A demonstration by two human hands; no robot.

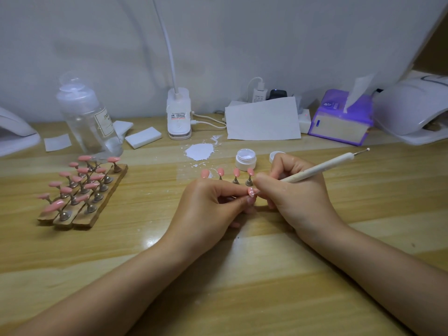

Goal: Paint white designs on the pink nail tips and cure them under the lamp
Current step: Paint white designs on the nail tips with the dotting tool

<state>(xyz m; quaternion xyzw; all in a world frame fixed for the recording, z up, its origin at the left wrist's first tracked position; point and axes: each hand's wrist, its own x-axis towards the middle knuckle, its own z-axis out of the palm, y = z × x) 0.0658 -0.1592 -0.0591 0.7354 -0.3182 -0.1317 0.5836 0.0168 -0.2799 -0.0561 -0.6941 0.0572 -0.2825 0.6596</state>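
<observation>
At centre, nail tip: a small pink oval nail tip with white marks (251, 191), pinched between both hands above the light wooden surface (218, 275).
Left hand (208, 207): fingers curled, thumb and forefinger pinching the nail tip from its 9 o'clock side.
Right hand (298, 190): closed around a slim white dotting pen with a metal ball end (322, 166); the working tip meets the nail tip, the ball end points to 2 o'clock.
Row at 12 o'clock: four pink nail tips on small metal stands (228, 174), just beyond the hands.
Jar: a small white round pot, open (245, 159), beyond the row; its white lid (275, 155) lies at its 3 o'clock.
Smear: a white paint patch (199, 152) at the jar's 9 o'clock.
Holders at 9 o'clock: wooden strips carrying many pink tips on metal stands (82, 190), well apart from the hands.
Bottle: clear plastic pump bottle (88, 117) beyond the holders.
Lamp at 2 o'clock: white domed curing lamp (412, 110), beside a purple tissue box (341, 117).
</observation>
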